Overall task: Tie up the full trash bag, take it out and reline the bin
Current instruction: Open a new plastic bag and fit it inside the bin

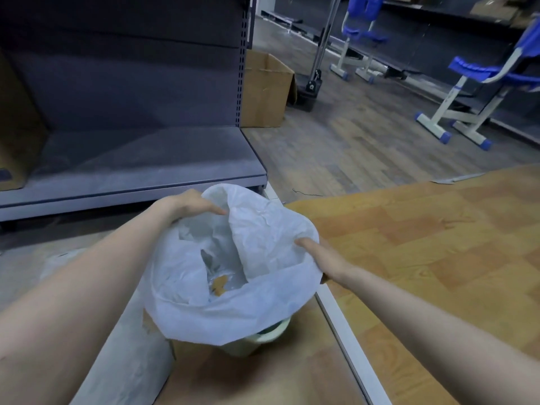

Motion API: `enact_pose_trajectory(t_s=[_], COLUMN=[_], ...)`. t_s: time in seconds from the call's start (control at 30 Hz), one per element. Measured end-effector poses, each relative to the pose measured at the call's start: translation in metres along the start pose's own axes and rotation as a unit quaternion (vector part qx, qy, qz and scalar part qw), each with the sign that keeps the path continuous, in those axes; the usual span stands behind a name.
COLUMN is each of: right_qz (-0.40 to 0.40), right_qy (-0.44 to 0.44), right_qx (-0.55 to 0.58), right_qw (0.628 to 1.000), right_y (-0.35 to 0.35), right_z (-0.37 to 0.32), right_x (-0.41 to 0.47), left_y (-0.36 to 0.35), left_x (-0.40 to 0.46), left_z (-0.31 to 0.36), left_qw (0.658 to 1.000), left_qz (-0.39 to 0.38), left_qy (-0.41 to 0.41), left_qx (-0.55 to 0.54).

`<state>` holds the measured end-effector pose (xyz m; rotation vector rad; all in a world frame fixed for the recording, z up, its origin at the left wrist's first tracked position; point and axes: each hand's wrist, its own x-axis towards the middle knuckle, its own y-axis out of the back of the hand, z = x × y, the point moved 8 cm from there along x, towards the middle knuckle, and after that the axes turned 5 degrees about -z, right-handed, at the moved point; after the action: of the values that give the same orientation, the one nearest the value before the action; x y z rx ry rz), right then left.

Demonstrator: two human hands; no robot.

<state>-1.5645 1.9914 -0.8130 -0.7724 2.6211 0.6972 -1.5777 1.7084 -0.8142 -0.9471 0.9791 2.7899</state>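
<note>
A white plastic trash bag (257,311) sits in a small pale green bin (263,339) on the floor, its mouth wide open. An orange-brown scrap lies deep inside the bag. My left hand (190,204) grips the far left edge of the bag's rim, thumb pointing across the opening. My right hand (324,257) holds the right edge of the rim, with fingers tucked under the plastic and partly hidden. Most of the bin is covered by the bag's overhang.
A grey metal shelf unit (131,159) stands just behind the bin, with a cardboard box (266,92) beside it. A wooden tabletop (423,244) lies to the right. Blue and white chairs (467,92) stand farther back on the wood floor.
</note>
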Motion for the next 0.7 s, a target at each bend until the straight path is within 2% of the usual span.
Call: enact_pose_trajectory(t_s=[0.07, 0.17, 0.23, 0.3, 0.33, 0.4, 0.5, 0.6, 0.7], right_qz=[0.04, 0.135, 0.124, 0.096, 0.109, 0.157, 0.142, 0.121, 0.151], right_qy=[0.057, 0.122, 0.126, 0.104, 0.116, 0.21, 0.374, 0.499, 0.588], right_qx=[0.032, -0.093, -0.205, -0.319, -0.358, -0.406, -0.5, -0.531, -0.528], right_qw=[0.997, 0.979, 0.963, 0.937, 0.92, 0.875, 0.768, 0.674, 0.594], right_y=[0.0, 0.009, 0.007, 0.005, 0.008, 0.014, -0.007, -0.04, -0.062], right_z=[0.003, 0.009, 0.023, 0.04, 0.04, 0.024, -0.018, -0.042, -0.048], right_x=[-0.012, -0.035, -0.045, -0.051, -0.056, -0.066, -0.083, -0.102, -0.132], left_y=[-0.003, -0.006, 0.004, 0.016, 0.02, 0.015, -0.032, -0.094, -0.123], left_x=[0.001, -0.007, -0.019, -0.046, -0.062, -0.1, -0.16, -0.198, -0.222], left_z=[-0.004, -0.007, -0.005, 0.003, 0.009, 0.024, 0.041, 0.034, 0.017], left_qw=[0.998, 0.991, 0.985, 0.966, 0.948, 0.884, 0.794, 0.736, 0.64], left_qz=[-0.023, -0.031, 0.032, 0.115, 0.151, 0.199, 0.155, 0.111, 0.184], left_qy=[-0.002, -0.06, -0.14, -0.23, -0.274, -0.378, -0.51, -0.56, -0.613], left_qx=[-0.05, -0.116, -0.094, -0.007, 0.063, 0.192, 0.291, 0.364, 0.425])
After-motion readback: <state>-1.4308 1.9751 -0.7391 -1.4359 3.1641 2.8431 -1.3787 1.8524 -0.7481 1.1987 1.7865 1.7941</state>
